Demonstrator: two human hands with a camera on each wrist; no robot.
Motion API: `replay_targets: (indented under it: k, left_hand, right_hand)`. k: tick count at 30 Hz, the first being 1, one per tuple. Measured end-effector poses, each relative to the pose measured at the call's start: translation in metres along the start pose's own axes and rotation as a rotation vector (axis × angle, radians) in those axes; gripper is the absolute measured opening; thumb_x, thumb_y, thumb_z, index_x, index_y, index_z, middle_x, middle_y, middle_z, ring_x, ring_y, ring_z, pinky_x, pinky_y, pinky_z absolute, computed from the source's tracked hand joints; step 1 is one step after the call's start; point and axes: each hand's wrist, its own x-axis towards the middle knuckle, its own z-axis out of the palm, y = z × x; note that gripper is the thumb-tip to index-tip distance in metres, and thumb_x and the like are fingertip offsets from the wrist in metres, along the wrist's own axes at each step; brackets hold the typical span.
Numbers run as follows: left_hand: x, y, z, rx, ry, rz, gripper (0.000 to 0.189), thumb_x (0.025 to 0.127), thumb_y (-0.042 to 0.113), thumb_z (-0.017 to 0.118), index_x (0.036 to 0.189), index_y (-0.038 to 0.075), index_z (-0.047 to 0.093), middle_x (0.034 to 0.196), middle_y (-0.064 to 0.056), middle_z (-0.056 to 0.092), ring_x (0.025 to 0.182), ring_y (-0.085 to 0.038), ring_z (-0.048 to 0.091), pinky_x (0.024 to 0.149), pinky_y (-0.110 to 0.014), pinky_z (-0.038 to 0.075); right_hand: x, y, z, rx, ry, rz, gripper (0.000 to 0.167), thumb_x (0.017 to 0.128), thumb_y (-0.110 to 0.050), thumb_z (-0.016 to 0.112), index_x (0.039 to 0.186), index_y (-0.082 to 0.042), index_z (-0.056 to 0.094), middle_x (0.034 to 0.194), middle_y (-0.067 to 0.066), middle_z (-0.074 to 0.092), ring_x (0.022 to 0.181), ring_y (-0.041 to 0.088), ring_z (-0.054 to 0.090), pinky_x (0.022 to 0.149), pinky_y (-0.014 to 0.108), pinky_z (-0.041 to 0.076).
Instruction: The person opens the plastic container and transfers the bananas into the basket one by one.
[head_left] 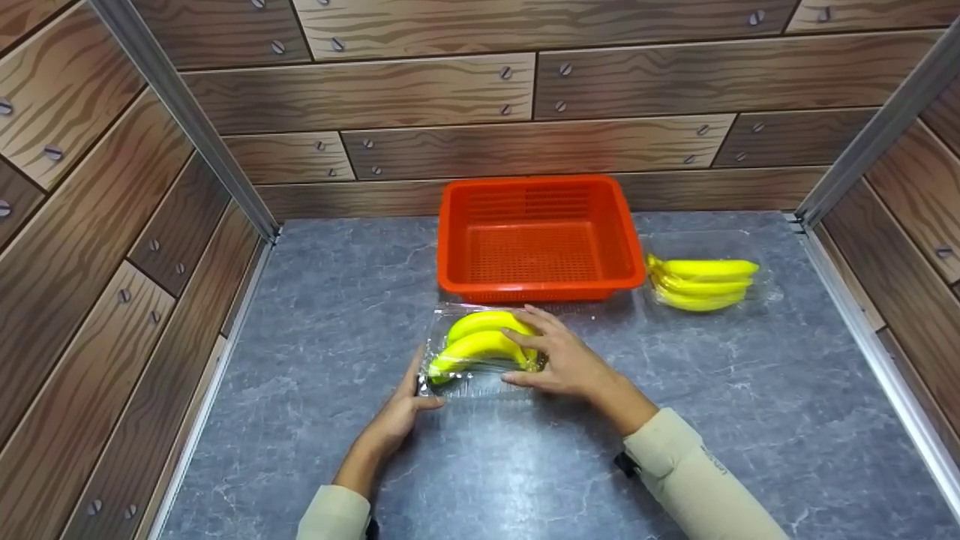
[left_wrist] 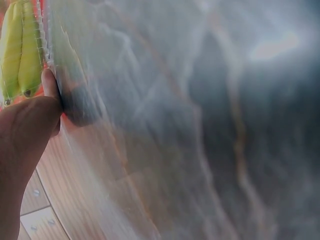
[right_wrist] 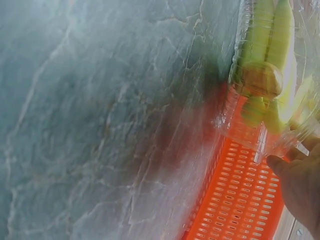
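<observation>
In the head view, a bunch of yellow bananas (head_left: 480, 349) lies in a clear plastic box (head_left: 480, 386) just in front of the red basket (head_left: 540, 289). At the box's left side, my left hand (head_left: 397, 416) holds its near corner, thumb at the front edge and fingers along the side. My right hand (head_left: 566, 360) has its fingers spread over the right end of the box, above the stem. The right wrist view shows the thumb (right_wrist: 280, 165) close to a box corner, beside the stem end of the bananas (right_wrist: 265, 75).
A second clear box with yellow bananas (head_left: 705, 285) lies right of the basket. Wood-patterned walls (head_left: 450, 90) enclose the grey marbled table (head_left: 315, 300) at the back and both sides, with metal rails (head_left: 892, 360) along the edges.
</observation>
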Motion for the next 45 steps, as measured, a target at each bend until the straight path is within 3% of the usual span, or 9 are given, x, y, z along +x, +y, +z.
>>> replay_targets:
  k: [11,18,29,37,45]
  left_hand:
    - [-0.0004,0.0022,0.001,-0.02,0.019,-0.083,0.111,0.088,0.005,0.069,0.173,0.014,-0.002,0.181,-0.016,-0.013,0.167,-0.04,-0.017,0.134,-0.064,-0.011]
    - [-0.0017,0.0022,0.0005,-0.021,0.008,-0.081,0.112,0.09,0.004,0.068,0.173,0.014,-0.007,0.18,-0.021,-0.011,0.167,-0.042,-0.016,0.133,-0.064,-0.013]
    - [-0.0007,0.0015,-0.0003,-0.021,0.0,-0.052,0.11,0.088,0.001,0.067,0.173,0.012,-0.002,0.181,-0.018,-0.012,0.167,-0.041,-0.015,0.134,-0.063,-0.012]
    - [0.0005,0.0034,-0.0001,-0.002,-0.018,-0.044,0.112,0.088,0.002,0.069,0.174,0.024,0.001,0.181,-0.019,-0.009,0.167,-0.044,-0.016,0.131,-0.07,-0.012]
    - [-0.0004,0.0025,0.0001,-0.01,-0.017,-0.048,0.112,0.088,0.003,0.07,0.174,0.027,0.002,0.182,-0.011,-0.014,0.167,-0.042,-0.018,0.131,-0.07,-0.014]
  right_hand:
    - [0.0029,-0.0001,-0.0035,0.041,0.01,-0.003,0.075,0.091,-0.062,0.076,0.155,-0.026,0.058,0.173,0.012,0.041,0.163,0.044,0.031,0.125,0.075,0.03]
    - [0.0052,0.0018,-0.0038,0.058,0.006,0.005,0.073,0.092,-0.06,0.076,0.155,-0.026,0.058,0.173,0.011,0.041,0.163,0.043,0.03,0.124,0.075,0.03]
    - [0.0052,0.0013,-0.0031,0.105,0.027,0.011,0.068,0.094,-0.055,0.077,0.152,-0.024,0.062,0.171,0.013,0.043,0.163,0.043,0.031,0.126,0.074,0.029]
    - [0.0083,0.0033,-0.0081,0.141,0.04,0.046,0.066,0.095,-0.05,0.074,0.154,-0.025,0.059,0.17,0.011,0.045,0.162,0.039,0.034,0.127,0.07,0.03]
    - [0.0078,0.0068,-0.0095,0.17,0.047,0.052,0.067,0.095,-0.05,0.074,0.155,-0.023,0.059,0.169,0.011,0.047,0.162,0.039,0.035,0.127,0.07,0.031]
